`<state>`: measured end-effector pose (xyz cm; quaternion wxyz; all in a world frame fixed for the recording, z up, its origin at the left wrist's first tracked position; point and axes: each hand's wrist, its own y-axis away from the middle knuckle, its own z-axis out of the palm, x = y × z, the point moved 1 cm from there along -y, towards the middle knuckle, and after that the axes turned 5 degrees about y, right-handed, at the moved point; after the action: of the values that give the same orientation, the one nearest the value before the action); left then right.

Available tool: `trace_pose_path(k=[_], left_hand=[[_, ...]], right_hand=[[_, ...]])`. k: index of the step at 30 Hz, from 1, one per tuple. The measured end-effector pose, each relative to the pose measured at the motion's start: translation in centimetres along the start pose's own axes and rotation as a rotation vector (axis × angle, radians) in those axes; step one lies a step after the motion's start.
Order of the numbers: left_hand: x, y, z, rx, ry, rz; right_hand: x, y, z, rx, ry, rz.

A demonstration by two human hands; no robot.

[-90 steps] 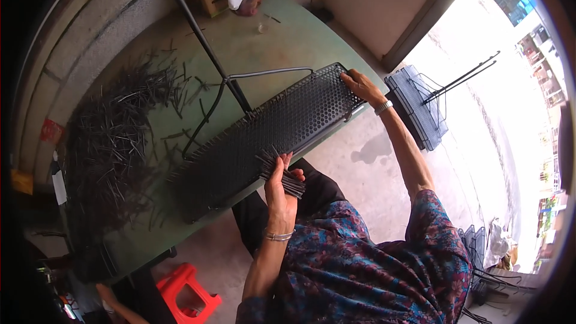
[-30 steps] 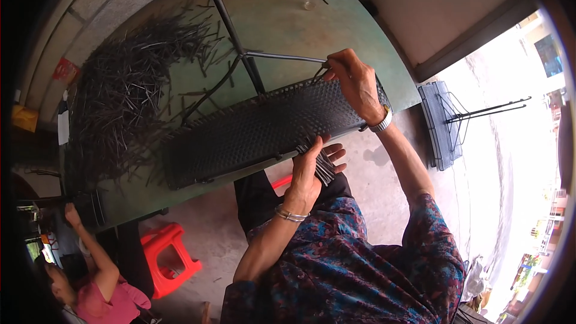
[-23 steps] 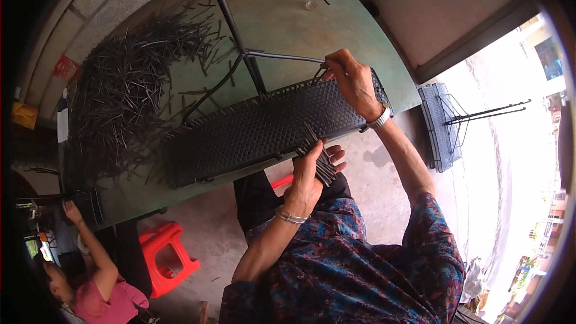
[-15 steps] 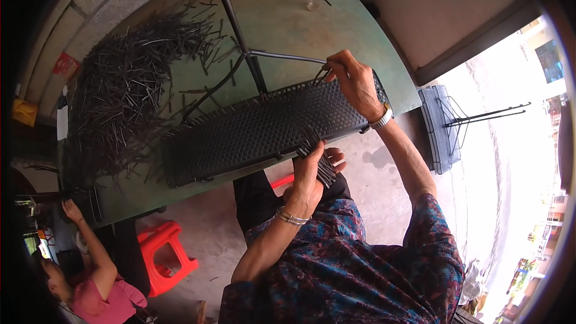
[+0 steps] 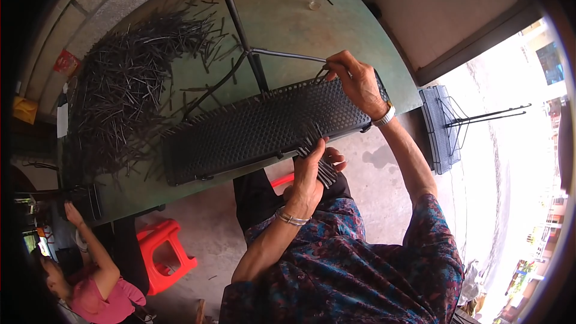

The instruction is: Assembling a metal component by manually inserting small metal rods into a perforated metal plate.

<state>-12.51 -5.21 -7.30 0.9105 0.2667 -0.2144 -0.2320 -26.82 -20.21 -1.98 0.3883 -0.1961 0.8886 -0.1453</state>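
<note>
A long black perforated metal panel (image 5: 240, 132) lies slantwise along the near edge of the green table. My left hand (image 5: 309, 171) is closed around a bundle of thin black strips (image 5: 327, 173) just below the panel's near edge. At the panel's far right edge, my right hand (image 5: 358, 82) pinches a bent black strip (image 5: 322, 73) that loops by the rim. Strip ends stick up along the far edge, left of my right hand. Thin black metal rods (image 5: 231, 9) rise behind the panel, one reaching toward my right fingers.
A big heap of loose black strips (image 5: 123, 84) covers the left of the green table (image 5: 300, 30). A person in pink (image 5: 99, 282) works at lower left, near a red plastic stool (image 5: 168, 258). Another mesh rack (image 5: 441, 129) stands right of the table. A clear cup (image 5: 314, 5) sits at the back.
Both my hands keep nearly the same places and holds. The person's hand at lower left has shifted slightly.
</note>
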Motion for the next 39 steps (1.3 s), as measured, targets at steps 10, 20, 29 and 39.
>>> trace_pose_path(k=[10, 20, 29, 39], left_hand=[[0.1, 0.2, 0.2, 0.026, -0.016, 0.000], [0.6, 0.1, 0.5, 0.028, -0.083, 0.077], [0.6, 0.3, 0.7, 0.015, -0.078, 0.109], [0.8, -0.3, 0.6, 0.022, -0.095, 0.139]], right_hand=[[1.0, 0.1, 0.6, 0.008, -0.037, 0.007], [1.3, -0.2, 0.9, -0.104, 0.111, -0.183], [1.6, 0.8, 1.5, 0.006, 0.153, -0.206], [0.7, 2.0, 2.0, 0.036, 0.322, -0.128]])
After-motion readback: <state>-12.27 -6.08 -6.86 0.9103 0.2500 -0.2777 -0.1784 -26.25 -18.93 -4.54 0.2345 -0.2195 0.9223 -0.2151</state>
